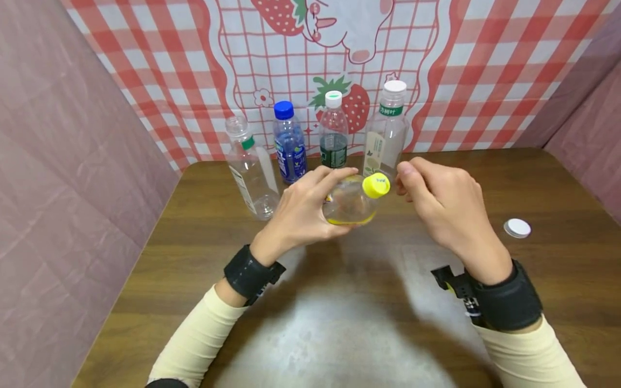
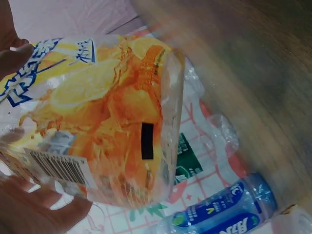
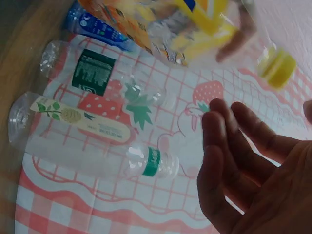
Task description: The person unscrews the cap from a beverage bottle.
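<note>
My left hand [image 1: 303, 207] grips a clear plastic drink bottle [image 1: 350, 207] round its body, above the table. The bottle is tilted, its yellow cap [image 1: 376, 185] on the neck and turned toward my right hand. In the left wrist view its label [image 2: 112, 105] shows orange fruit pictures and a barcode, with thumb and fingers on opposite sides. My right hand [image 1: 441, 199] is raised just right of the cap, apart from it. The right wrist view shows that hand's fingers [image 3: 214, 146] loosely bent with nothing between them and the thumb.
Behind my hands stand an uncapped clear bottle [image 1: 254, 178], a blue-capped bottle [image 1: 290, 151], a white-capped bottle with a dark green label [image 1: 333, 148] and a taller white-capped bottle [image 1: 386, 132]. A loose white cap [image 1: 517, 228] lies at the right on the wooden table [image 1: 572, 280]. A checked cloth [image 1: 504, 70] hangs behind.
</note>
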{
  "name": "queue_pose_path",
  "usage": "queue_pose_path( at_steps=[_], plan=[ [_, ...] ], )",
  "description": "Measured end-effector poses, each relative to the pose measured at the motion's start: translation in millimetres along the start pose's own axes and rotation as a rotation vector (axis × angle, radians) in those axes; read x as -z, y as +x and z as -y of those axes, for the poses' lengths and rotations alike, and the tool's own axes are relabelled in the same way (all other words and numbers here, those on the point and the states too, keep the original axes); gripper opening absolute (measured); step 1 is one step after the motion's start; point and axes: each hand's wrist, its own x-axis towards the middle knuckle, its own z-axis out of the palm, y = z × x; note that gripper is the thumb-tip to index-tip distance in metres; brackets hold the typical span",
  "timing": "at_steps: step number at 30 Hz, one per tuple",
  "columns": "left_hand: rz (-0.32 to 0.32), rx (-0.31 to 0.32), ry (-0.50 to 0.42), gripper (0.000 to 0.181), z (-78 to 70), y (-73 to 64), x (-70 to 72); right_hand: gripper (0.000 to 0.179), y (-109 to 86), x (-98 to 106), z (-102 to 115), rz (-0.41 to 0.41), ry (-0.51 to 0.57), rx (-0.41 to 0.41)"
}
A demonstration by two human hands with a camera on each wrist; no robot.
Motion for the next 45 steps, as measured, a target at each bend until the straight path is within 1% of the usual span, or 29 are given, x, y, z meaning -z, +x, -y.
queue_pose_path(
  at_steps=[3, 5, 9, 13, 18, 21, 23, 29, 35, 40, 45],
  plan=[
    [-0.017, -0.012, 0.070, 0.085, -4.7, 0.2, -1.1, 0.035, -2.2, -5, 3, 0.018, -0.043, 0.009],
    [-0.032, -0.023, 0.127, 0.084, -8.8, 0.1, -2.2, 0.038, -3.3, -9, 5, 0.014, -0.081, 0.016],
    [-0.058, -0.023, 0.225, 0.082, -17.3, -0.9, -4.5, 0.048, -4.0, -14, 7, -0.042, -0.161, 0.018],
    [-0.064, -0.005, 0.265, 0.082, -23.2, -2.4, -7.1, 0.054, -4.2, -18, 6, -0.088, -0.198, -0.005],
    [-0.062, 0.022, 0.274, 0.083, -26.2, -3.1, -9.3, 0.057, -4.2, -21, 5, -0.104, -0.206, -0.052],
    [-0.052, 0.033, 0.273, 0.085, -26.7, -3.9, -10.2, 0.058, -4.2, -22, 5, -0.102, -0.206, -0.063],
    [-0.045, 0.037, 0.268, 0.085, -26.6, -4.5, -10.6, 0.057, -4.0, -23, 4, -0.099, -0.209, -0.047],
    [-0.033, 0.045, 0.256, 0.087, -24.3, -5.1, -11.7, 0.052, -4.0, -23, 3, -0.067, -0.219, 0.041],
    [-0.009, 0.040, 0.211, 0.088, -22.5, -3.3, -13.0, 0.049, -3.9, -22, 0, -0.050, -0.155, 0.115],
    [-0.001, 0.036, 0.190, 0.087, -21.1, -2.3, -14.1, 0.047, -3.9, -22, -1, -0.044, -0.145, 0.134],
    [-0.012, 0.026, 0.174, 0.086, -18.7, -2.2, -14.5, 0.045, -3.8, -22, 1, -0.031, -0.153, 0.140]
  ],
)
